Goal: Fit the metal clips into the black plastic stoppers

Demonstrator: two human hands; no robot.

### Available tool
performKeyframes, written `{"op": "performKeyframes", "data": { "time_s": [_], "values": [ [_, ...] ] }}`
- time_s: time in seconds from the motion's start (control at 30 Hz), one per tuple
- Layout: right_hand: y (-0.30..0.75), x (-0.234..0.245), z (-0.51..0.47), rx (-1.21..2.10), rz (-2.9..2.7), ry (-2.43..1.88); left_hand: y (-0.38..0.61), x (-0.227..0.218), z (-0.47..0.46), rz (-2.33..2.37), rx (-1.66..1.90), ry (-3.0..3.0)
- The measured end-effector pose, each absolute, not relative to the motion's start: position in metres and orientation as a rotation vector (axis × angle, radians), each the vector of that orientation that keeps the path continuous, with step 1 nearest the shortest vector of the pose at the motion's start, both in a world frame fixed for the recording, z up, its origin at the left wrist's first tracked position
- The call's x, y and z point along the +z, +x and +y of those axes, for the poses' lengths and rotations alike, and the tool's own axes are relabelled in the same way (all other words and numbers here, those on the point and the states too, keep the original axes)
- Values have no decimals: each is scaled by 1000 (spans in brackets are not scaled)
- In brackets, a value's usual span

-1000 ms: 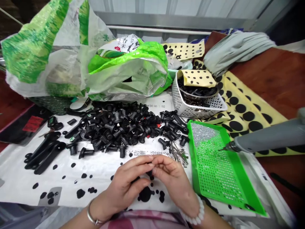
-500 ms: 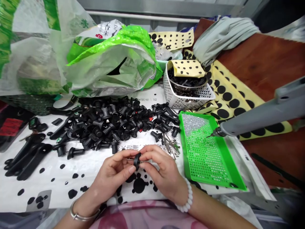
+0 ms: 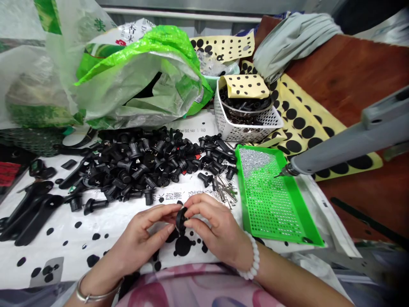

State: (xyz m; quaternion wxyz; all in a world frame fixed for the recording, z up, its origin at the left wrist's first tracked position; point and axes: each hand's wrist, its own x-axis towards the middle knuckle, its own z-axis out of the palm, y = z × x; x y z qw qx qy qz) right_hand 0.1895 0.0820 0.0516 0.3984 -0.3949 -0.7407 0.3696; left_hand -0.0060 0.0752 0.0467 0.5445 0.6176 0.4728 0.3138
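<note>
A small black plastic part (image 3: 181, 221) with a round, disc-like head is held upright just above the table, in front of my body. My right hand (image 3: 212, 228) pinches it from the right with thumb and fingertips. A tiny bit of metal seems to show at those fingertips, too small to make out. On the other side my left hand (image 3: 145, 236) has thumb and index finger apart, their tips close beside the part; whether they touch it I cannot tell. Beyond the hands spreads a heap of similar black plastic parts (image 3: 148, 160). Several thin metal strips (image 3: 224, 189) lie beside it.
A green perforated tray (image 3: 247, 219) with small silvery pieces stands at right, a grey electric screwdriver (image 3: 335, 136) reaching over it. Behind are a white basket (image 3: 243, 132) and a green-and-white bag (image 3: 140, 98). Black plastic levers (image 3: 38, 217) lie at left.
My left thumb and fingers have loosened around the black part and spread apart. The part has turned slightly. The whole view has shifted a little.
</note>
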Motion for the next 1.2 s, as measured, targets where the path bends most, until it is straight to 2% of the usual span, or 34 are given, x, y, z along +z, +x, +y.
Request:
{"op": "performKeyframes", "data": {
  "time_s": [0.1,0.47,0.8,1.2],
  "values": [
    [188,54,82,900,-1950,-936,-7,43,77,1140,813,1699],
    [180,53,80,779,-1980,-848,-6,34,75,1245,976,1715],
    [181,46,83,694,-2101,-806,0,22,73,1205,1205,2082],
    [190,46,82,797,-1991,-875,10,28,74,1110,1037,2039]
  ]
}}
